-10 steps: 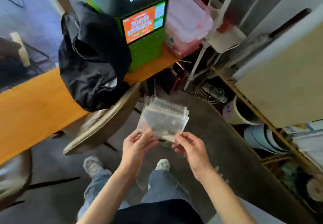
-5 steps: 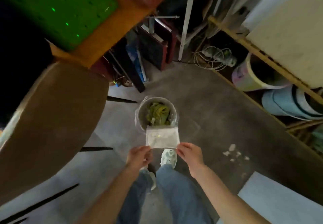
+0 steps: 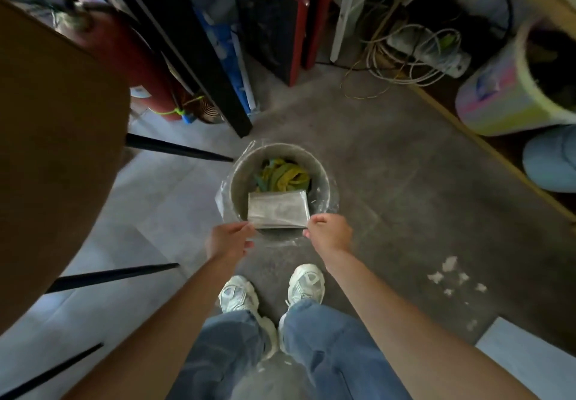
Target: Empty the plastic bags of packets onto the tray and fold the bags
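A flat stack of clear plastic bags (image 3: 277, 210) hangs over the mouth of a round grey bin (image 3: 243, 181) on the floor. My left hand (image 3: 229, 239) pinches the stack's left edge and my right hand (image 3: 330, 233) pinches its right edge. The bin has a clear liner and holds green and yellow strips (image 3: 282, 175). No tray and no packets show in the head view.
A brown round chair seat (image 3: 53, 137) with black legs fills the left. A red cylinder (image 3: 131, 56), leaning boards and a cable tangle (image 3: 414, 53) stand behind the bin. A pastel bucket (image 3: 498, 94) lies at right. White scraps (image 3: 448, 275) dot the grey mat. My shoes (image 3: 271, 290) stand below.
The view tilted from the room down to the floor and closed in on the bin. Both hands lowered the stack of bags until it hangs over the bin's opening.
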